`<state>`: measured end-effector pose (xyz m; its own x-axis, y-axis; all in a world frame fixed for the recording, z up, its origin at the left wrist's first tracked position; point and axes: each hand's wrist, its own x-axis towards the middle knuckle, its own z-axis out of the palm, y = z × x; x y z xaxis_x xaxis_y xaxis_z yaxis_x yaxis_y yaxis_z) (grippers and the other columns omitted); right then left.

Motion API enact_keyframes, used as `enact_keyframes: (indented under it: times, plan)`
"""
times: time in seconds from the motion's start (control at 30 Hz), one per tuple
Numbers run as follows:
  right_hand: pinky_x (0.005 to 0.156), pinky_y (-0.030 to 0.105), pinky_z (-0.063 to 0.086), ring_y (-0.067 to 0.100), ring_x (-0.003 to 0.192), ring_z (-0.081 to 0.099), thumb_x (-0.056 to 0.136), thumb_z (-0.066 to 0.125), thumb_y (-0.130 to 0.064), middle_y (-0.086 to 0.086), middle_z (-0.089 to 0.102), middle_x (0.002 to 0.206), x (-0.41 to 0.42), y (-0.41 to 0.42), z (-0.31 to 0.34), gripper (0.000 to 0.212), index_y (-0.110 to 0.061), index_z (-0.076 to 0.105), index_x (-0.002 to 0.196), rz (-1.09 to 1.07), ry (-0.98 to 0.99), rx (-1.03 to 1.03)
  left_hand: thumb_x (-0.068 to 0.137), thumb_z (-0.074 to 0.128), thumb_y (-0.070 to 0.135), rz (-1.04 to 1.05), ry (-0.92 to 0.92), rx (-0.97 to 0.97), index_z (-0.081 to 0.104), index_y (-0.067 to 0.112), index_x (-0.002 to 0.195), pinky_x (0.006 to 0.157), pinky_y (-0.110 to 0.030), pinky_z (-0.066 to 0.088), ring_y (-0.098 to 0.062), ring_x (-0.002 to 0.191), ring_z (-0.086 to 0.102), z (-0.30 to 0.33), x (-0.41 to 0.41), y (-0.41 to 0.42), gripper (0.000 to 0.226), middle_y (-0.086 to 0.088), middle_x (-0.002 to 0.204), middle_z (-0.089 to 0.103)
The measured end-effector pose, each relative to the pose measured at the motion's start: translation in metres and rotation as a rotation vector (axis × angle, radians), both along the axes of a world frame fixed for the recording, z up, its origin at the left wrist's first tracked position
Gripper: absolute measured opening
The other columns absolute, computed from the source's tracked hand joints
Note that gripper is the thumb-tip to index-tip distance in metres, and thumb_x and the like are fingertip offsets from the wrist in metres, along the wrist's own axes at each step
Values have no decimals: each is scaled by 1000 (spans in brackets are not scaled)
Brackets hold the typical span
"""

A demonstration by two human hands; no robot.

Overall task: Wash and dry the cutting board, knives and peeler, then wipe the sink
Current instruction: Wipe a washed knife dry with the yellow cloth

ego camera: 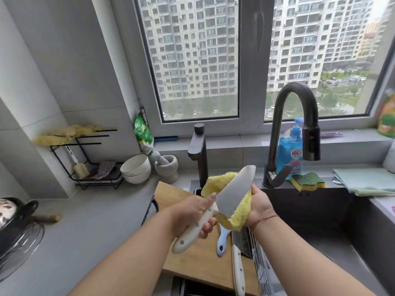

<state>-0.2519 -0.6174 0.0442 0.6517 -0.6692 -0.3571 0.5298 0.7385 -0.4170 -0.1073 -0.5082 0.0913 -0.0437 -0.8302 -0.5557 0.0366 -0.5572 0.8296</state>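
Left hand (193, 212) gripping white-handled knife (233, 192), right hand (259, 205) fingers pinching yellow cloth (240, 214) against blade, above wooden cutting board (192, 259)

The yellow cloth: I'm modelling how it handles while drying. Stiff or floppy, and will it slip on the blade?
Probably floppy: the yellow cloth drapes and curls below the right hand. Likely light, since one hand bunches it. Its fluffy pile should grip the knife blade rather than slide.
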Motion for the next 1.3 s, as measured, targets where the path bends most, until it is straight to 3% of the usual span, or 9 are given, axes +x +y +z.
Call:
enact_keyframes:
  times: [0.17, 0.27, 0.37, 0.53, 0.7, 0.87, 0.97, 1.2, 1.3]
  plan:
    - [85, 48, 50, 40, 109, 57, 99, 28, -42, 24, 63, 109, -28, -31, 11, 50, -6, 59, 117, -209, -90, 6, 87, 50, 62, -115, 65, 6, 49, 9, 110, 43, -20, 41, -10, 47, 45, -9, 14, 14, 58, -2, 66, 50]
    - [97, 47, 40, 40, 123, 47, 99, 26, -40, 25, 60, 113, -32, -26, 15, 49, -7, 58, 117, -210, -179, -16, 85, 50, 61, -138, 164, -5, 62, 11, 84, 41, -20, 40, -10, 45, 45, -8, 16, 13, 52, -2, 65, 51]
    - [81, 59, 50, 41, 102, 64, 92, 38, -43, 23, 65, 116, -18, -3, 10, 50, -8, 63, 116, -65, -149, -91, 83, 48, 61, -112, 200, -15, 62, 13, 64, 40, -19, 39, -10, 44, 45, -9, 11, 9, 54, -2, 62, 51]
    - [82, 62, 47, 41, 94, 68, 92, 39, -48, 21, 66, 115, -18, 7, 4, 57, -4, 74, 103, 84, -94, -109, 82, 48, 63, -63, 122, -13, 52, 10, 75, 41, -19, 38, -9, 44, 44, -10, 14, 7, 54, -2, 62, 50]
    - [64, 54, 56, 35, 75, 72, 96, 42, -43, 19, 72, 91, -37, -29, 10, 50, -5, 75, 90, -94, 42, -125, 87, 52, 61, -119, 36, 36, 55, 10, 105, 44, -20, 40, -11, 48, 44, -12, 20, 14, 54, -3, 66, 50]
    - [91, 48, 50, 30, 98, 67, 75, 70, -49, 14, 72, 98, -35, -34, 6, 43, -12, 74, 97, -173, -34, -159, 84, 50, 59, -63, 112, 14, 53, 8, 93, 42, -20, 40, -10, 46, 45, -8, 6, 6, 52, -3, 66, 49]
    - [104, 50, 41, 35, 116, 59, 93, 41, -53, 21, 60, 127, -25, -26, -11, 62, -2, 68, 116, -94, -106, -94, 88, 46, 57, 91, 273, 45, 49, 6, 84, 41, -21, 45, -10, 44, 47, -6, -6, -5, 51, -3, 62, 49]
    - [78, 54, 55, 39, 86, 69, 83, 38, -74, 24, 69, 103, -5, -3, 6, 83, 0, 76, 90, 33, 7, -146, 90, 46, 62, 113, 246, 191, 51, 1, 88, 44, -23, 52, -15, 44, 57, -1, -20, -18, 61, -9, 56, 56]
    - [78, 53, 55, 34, 87, 69, 65, 70, -68, 19, 69, 97, -7, -12, 15, 70, -4, 75, 91, -90, 73, -134, 89, 47, 65, 32, 143, 147, 54, 6, 101, 49, -23, 51, -14, 54, 56, -4, -15, -16, 61, -7, 69, 56]
